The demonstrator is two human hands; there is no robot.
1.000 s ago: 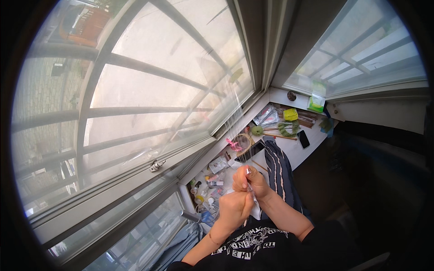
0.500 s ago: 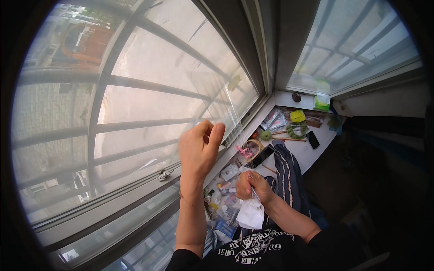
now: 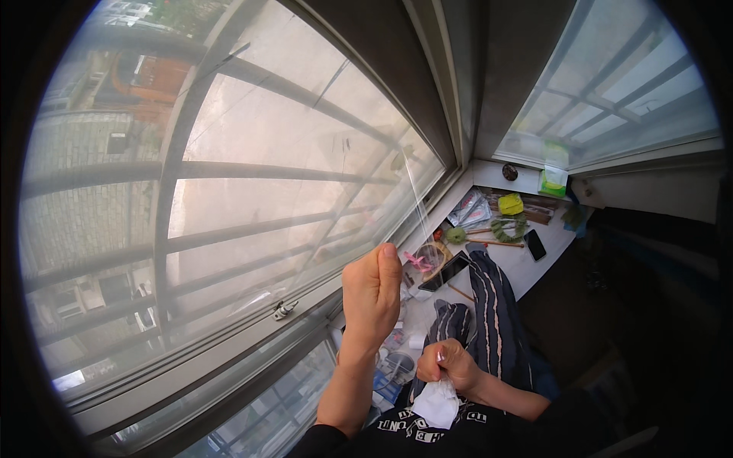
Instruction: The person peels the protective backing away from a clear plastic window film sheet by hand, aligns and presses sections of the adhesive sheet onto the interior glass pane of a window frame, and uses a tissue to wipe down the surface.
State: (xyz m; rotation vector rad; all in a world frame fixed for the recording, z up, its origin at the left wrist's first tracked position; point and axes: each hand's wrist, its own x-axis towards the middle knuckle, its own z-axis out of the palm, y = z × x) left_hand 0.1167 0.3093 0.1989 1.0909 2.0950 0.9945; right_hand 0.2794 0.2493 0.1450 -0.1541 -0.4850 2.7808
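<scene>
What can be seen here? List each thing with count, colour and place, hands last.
Window panes: at least two, clear, left and right.
Latch: one, silver, below left pane.
Strands: several, clear, beside left pane.
Tabletop: one, white, centre right.
Smartphone: one, black, tabletop right.
Tablet: one, black, mid-tabletop.
Wreath: one, green, beside smartphone.
Ball: one, green, left of wreath.
Packet: one, yellow, behind wreath.
Tissue pack: one, green-white, far corner.
Striped fabric: count unclear, navy, centre right.
Tissue: one, white, lower centre.
Left hand: one, bare, fisted, centre.
Right hand: one, bare, gripping tissue.
</scene>
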